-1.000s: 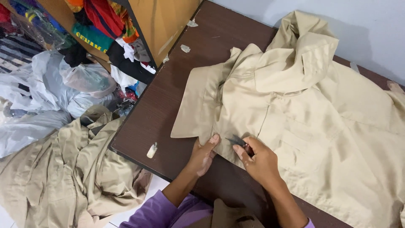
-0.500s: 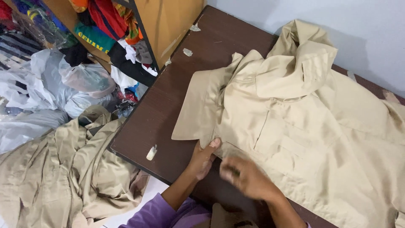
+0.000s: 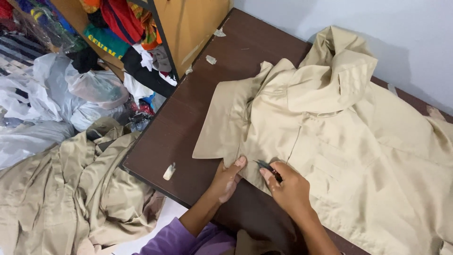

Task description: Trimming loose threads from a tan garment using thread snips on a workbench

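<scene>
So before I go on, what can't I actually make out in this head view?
- Small dark tool in the right hand: mostly hidden by the fingers; its kind is unclear.
- Beige shirt: right and lower parts cut off by the frame edge.
- Brown table: far side covered by the shirt.
- Left hand: palm hidden, pressed on the shirt's edge.

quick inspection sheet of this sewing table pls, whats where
surface: dark brown table, edge chipped
job's things: beige shirt spread flat; small dark cutter at its lower edge
clutter: pale scraps on the table
grips: left hand presses the shirt edge; right hand holds the cutter
cables: nothing seen
surroundings: beige garments and plastic bags on the floor; wooden shelf with coloured clothes; pale wall
</scene>
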